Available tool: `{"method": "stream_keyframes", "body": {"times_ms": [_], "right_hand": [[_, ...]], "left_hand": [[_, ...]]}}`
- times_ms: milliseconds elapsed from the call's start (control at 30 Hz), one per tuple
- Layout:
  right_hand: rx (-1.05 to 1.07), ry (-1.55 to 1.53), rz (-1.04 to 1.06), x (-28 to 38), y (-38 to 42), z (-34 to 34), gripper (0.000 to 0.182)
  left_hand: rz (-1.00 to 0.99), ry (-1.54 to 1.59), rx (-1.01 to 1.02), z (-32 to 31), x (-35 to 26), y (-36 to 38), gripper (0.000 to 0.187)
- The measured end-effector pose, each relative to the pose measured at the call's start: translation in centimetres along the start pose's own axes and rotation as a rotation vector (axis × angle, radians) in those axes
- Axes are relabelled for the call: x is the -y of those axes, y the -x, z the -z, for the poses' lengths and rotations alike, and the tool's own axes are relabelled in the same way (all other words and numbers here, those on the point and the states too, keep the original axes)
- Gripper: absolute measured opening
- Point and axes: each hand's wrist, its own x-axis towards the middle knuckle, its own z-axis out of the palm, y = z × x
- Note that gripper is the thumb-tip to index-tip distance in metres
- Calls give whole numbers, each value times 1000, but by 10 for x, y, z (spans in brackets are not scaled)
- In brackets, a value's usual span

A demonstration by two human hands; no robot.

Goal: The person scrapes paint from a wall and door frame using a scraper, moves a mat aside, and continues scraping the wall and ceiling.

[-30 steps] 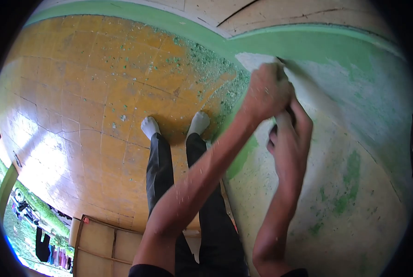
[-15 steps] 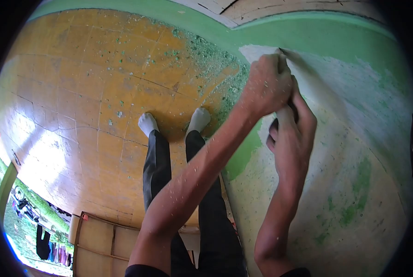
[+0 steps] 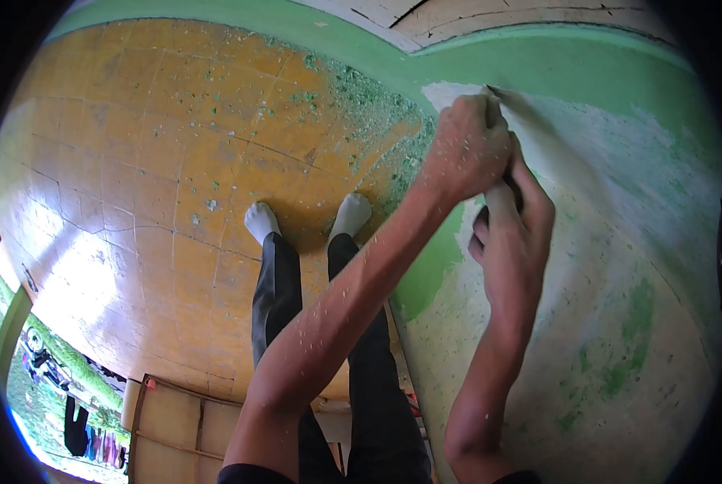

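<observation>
Both of my hands are up against the green wall [image 3: 555,68], at the edge where its paint gives way to bare whitish plaster [image 3: 611,153]. My left hand [image 3: 470,149] is closed in front, its fingers wrapped round a scraper [image 3: 491,90]. Only the scraper's dark tip shows, touching the wall; the rest is hidden by the fingers. Just behind and below, my right hand [image 3: 518,218] is closed too, its fingertips meeting the left hand at the same tool. Pale flecks of paint cling to my left forearm.
Green paint chips [image 3: 373,101] lie thick along the wall's foot and scatter over the yellow tiled floor [image 3: 135,145]. My socked feet [image 3: 351,214] stand on the tiles. A wooden-framed panel [image 3: 167,419] is at lower left, beside a bright doorway [image 3: 62,403]. Green patches [image 3: 631,347] remain on the plaster.
The view has shifted very slightly. My hands keep the same grip at almost the same spot on the wall.
</observation>
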Motion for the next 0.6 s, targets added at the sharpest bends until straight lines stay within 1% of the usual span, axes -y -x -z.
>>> {"method": "stream_keyframes", "body": {"times_ms": [33,67,133,200,267,333,400,433,500,533,567,600], "right_hand": [[8,-21,-26,8,1,2,51],[7,-25,-31,1,-5,1,51],[77,55,60,-20,-20,-4,52],[73,55,111,-17,-18,-6,52],[12,0,12,-1,-10,0,52],[25,-11,-15,-11,-19,-5,51],[74,15,83,-26,-32,-16,49],[40,-1,25,-23,-27,-13,46],[48,-8,23,-19,-31,-14,47],[47,-6,0,-21,-30,-12,47],[113,36,41,-35,-42,-14,49],[115,42,36,-36,-39,-14,49]], "left_hand": [[-10,-3,-3,1,2,-6,19],[1,20,4,1,7,-10,19],[39,75,9,1,15,-10,20],[14,35,-10,-1,13,-4,20],[-24,-12,-30,0,14,-13,20],[1,31,-29,-2,24,-15,21],[3,21,-25,-3,26,-13,22],[-5,3,-21,-1,27,-14,22],[6,-47,-47,-2,23,-15,21],[15,-46,-39,-2,32,-18,21],[52,16,-8,-1,44,-24,20],[81,75,20,1,49,-26,20]]}}
